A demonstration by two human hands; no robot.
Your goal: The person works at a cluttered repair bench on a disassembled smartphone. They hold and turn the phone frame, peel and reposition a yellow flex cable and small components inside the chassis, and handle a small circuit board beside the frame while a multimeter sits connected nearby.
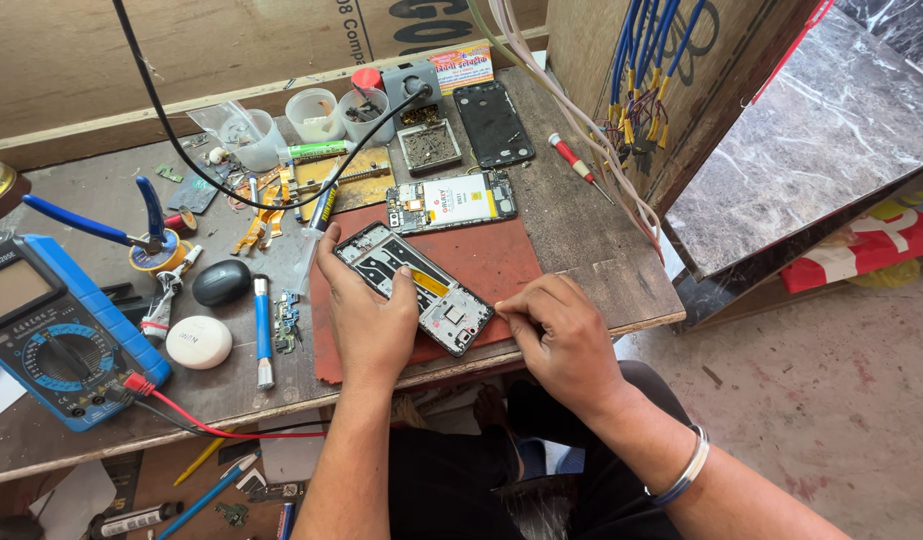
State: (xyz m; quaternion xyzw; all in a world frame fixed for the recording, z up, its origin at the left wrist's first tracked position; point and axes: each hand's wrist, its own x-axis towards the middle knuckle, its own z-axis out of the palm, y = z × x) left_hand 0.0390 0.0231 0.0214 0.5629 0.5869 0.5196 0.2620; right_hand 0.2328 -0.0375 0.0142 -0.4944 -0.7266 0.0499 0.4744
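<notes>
1. Black and stripped of its back, the opened phone frame (417,287) lies tilted on the red mat (482,262) near the front edge of the table (592,270), its inner plates and a yellow strip showing
2. Left hand (367,320) lies over the frame's near side, thumb at the upper end and forefinger laid across the middle, pinning it flat to the mat; the forearm comes up straight from below
3. Right hand (557,335) sits at the frame's lower right corner, fingers curled close together with the tips pressed at the mat's edge; whether something small is pinched between them cannot be told. The wrist bends inward and wears a metal bangle
4. Just behind the frame lies a second opened phone (452,202) with its battery exposed, and farther back a black back cover (493,123)
5. Judged from here, the frame could skid off the mat's front edge if the left hand eases its press, and a hard pry at the corner might bend the thin frame or tear the yellow strip
6. Blue multimeter (57,330) rests at far left, well apart
</notes>
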